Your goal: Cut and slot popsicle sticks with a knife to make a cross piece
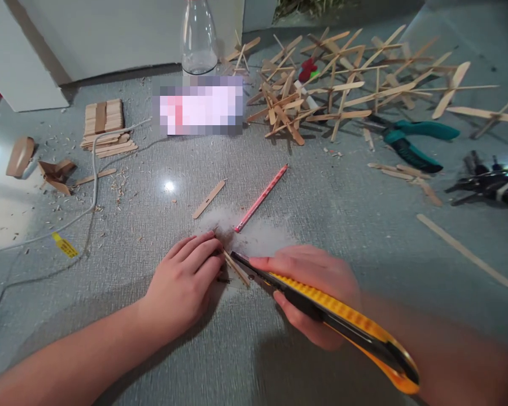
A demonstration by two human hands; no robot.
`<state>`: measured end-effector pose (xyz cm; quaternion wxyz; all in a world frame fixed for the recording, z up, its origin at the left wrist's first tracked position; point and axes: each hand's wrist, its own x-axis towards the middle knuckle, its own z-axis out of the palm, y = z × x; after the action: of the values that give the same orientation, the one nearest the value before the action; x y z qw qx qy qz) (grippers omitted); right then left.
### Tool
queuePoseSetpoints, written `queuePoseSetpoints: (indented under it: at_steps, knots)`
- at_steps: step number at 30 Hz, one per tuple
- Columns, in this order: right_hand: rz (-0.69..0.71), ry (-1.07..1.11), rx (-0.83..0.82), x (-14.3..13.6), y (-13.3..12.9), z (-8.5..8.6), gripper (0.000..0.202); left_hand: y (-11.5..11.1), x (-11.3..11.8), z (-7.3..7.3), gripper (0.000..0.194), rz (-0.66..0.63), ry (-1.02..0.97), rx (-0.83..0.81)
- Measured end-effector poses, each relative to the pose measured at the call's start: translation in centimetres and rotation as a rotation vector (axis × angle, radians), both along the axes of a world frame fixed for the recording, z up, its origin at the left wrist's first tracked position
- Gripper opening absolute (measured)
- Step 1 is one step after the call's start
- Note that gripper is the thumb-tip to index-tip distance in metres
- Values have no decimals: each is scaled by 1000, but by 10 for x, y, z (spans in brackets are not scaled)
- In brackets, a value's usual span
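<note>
My right hand grips a yellow and black utility knife, its front end touching or close over a small wooden craft stick. With fingers bent and pressed together, my left hand holds that stick down on the table; its far part is hidden under the fingers. Pale dust is spread around the spot. A pink pencil lies just beyond my hands, and a craft stick with small slots rests to its left.
Crossed craft sticks pile up at the back right, with teal-handled pliers in front. Further right are dark tools and a loose stick. A glass bottle stands behind. On the left lie bundled sticks and a white cable.
</note>
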<state>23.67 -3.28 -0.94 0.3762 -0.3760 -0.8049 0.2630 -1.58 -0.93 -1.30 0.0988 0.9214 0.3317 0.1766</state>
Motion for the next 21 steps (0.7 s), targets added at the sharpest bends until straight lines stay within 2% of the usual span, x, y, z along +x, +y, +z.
queuePoseSetpoints:
  at_steps: [13, 21]
  knots:
    - [43, -15, -57, 3, -1, 3, 62, 4, 2, 6, 18, 3, -14, -67]
    - [-12, -56, 17, 0, -3, 3, 45, 2, 4, 6, 11, 35, -45, -34]
